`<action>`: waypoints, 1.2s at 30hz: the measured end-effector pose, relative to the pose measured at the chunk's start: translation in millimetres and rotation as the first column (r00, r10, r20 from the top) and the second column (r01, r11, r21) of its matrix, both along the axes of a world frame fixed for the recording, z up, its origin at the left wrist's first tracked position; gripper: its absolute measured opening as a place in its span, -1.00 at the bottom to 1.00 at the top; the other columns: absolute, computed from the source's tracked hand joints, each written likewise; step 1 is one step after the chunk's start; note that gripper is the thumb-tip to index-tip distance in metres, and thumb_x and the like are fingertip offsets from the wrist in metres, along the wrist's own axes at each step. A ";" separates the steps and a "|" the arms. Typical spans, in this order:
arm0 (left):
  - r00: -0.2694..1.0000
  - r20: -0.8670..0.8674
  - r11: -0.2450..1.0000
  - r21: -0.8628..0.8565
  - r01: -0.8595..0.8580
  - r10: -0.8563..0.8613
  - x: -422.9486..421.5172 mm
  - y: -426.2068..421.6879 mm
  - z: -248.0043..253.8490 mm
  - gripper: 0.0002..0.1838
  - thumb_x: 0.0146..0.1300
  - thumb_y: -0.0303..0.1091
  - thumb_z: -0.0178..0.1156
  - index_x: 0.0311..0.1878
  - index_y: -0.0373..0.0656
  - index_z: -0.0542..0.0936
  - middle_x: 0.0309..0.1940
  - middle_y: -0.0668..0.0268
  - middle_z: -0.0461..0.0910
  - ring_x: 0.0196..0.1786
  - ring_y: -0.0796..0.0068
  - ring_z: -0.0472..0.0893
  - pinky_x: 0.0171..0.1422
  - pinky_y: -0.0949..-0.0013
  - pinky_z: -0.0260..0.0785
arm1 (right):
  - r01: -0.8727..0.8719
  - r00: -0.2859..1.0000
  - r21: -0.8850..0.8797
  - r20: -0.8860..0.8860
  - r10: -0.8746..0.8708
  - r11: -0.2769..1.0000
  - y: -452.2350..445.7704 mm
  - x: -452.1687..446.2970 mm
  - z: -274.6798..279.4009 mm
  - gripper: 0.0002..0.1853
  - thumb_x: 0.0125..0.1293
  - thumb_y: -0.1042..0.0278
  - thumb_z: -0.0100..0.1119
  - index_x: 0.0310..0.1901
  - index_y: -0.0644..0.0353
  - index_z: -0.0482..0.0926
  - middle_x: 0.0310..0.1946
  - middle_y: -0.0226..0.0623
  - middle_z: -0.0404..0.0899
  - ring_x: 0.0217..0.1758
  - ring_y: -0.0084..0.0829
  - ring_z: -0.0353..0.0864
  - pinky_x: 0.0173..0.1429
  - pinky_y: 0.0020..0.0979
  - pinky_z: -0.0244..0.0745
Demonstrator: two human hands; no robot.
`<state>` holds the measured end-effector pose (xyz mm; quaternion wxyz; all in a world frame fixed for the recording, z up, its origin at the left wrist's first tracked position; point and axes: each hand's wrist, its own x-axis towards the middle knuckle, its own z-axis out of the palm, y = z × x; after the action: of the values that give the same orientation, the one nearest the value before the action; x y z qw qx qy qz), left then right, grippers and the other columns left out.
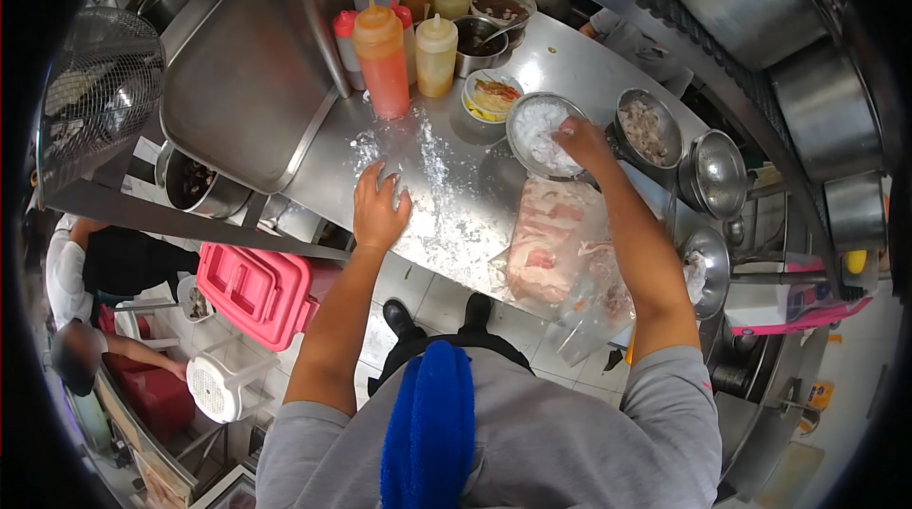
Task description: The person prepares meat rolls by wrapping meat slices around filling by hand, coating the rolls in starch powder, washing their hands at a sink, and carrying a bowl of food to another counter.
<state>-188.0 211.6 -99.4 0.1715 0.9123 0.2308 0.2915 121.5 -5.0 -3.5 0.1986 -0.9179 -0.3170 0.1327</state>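
Observation:
My right hand (581, 143) reaches into a metal bowl (513, 143) of white powder (543, 134), its fingers bunched together at the powder. The fingertips are partly hidden. With fingers apart, my left hand (382, 210) is over the steel counter (475, 224), close to white powder scattered there, and holds nothing. A slab of raw meat (546, 234) lies near the counter's front edge below my right forearm, with clear plastic (594, 305) beside it. A small bowl of shredded red and yellow food (489, 96) stands left of the powder bowl.
Squeeze bottles (383, 58) and sauce bowls (480, 44) crowd the back. A bowl of pale pieces (649, 129) and stacked metal bowls (714, 172) stand at right. A pink lidded container (252, 286), a white stool (217, 387) and another person (71, 357) are at lower left.

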 end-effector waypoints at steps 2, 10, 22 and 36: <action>1.000 0.003 1.000 0.002 0.000 0.000 0.4 1.6 -0.1 -0.66 0.09 -0.33 0.23 -0.06 -0.26 0.57 0.23 0.04 0.35 0.32 -0.01 0.29 0.37 0.05 0.16 | -0.046 0.999 -0.011 0.013 0.046 0.999 -0.4 2.7 -6.1 -0.69 0.10 0.18 0.28 -0.20 0.22 0.64 -0.19 0.05 0.63 -0.07 -0.05 0.62 0.08 -0.20 0.46; 1.000 0.022 1.000 0.011 0.002 -0.002 0.7 0.3 0.8 -0.67 0.09 -0.33 0.23 -0.07 -0.25 0.57 0.22 0.05 0.36 0.31 0.00 0.30 0.36 0.04 0.17 | -0.140 0.989 0.104 -0.027 0.143 0.985 -8.2 5.7 7.7 -0.61 0.06 0.27 0.32 -0.04 0.18 0.58 -0.10 0.00 0.60 0.05 -0.07 0.56 0.16 -0.25 0.42; 1.000 0.005 1.000 0.003 -0.016 0.016 0.6 -0.2 -0.7 -0.67 0.10 -0.32 0.22 -0.07 -0.23 0.58 0.23 0.05 0.36 0.32 0.00 0.30 0.36 0.05 0.17 | -0.428 0.902 -0.094 0.012 0.431 0.899 -11.4 21.6 -6.3 -0.47 0.07 0.40 0.25 0.15 0.12 0.46 0.03 0.01 0.51 0.12 -0.02 0.50 0.25 -0.17 0.40; 1.000 -0.007 1.000 0.017 -0.013 0.013 1.6 -0.2 -0.1 -0.69 0.10 -0.33 0.22 -0.08 -0.24 0.58 0.22 0.06 0.37 0.32 0.01 0.30 0.35 0.06 0.18 | -0.522 0.736 -0.376 0.255 0.627 0.765 -4.9 6.4 -7.9 -0.37 0.09 0.45 0.24 0.26 -0.10 0.39 0.24 -0.08 0.36 0.29 -0.03 0.36 0.32 -0.15 0.34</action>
<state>-186.4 211.3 -99.5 0.1612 0.9133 0.2348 0.2913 127.9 -9.9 -11.4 -0.0470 -0.7991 -0.5966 0.0581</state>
